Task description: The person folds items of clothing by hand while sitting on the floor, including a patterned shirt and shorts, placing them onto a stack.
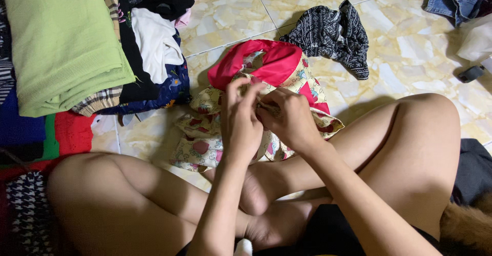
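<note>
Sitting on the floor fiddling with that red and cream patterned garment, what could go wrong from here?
Both the left hand and the right hand pinch one small spot on the patterned garment, so a hard tug might tear it. The garment trails onto the tiled floor and could pick up dirt. The folded clothes pile sits close by the knee; a leg shift might topple it.

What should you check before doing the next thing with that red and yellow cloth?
1. Both hands on the red and yellow garment: ok, left hand and right hand meet at its middle.
2. What the fingertips pinch: cannot tell, hidden.
3. Garment lying flat: not ok, bunched.
4. Folded pile apart from it: ok.
5. Black patterned garment apart from it: ok.
</note>
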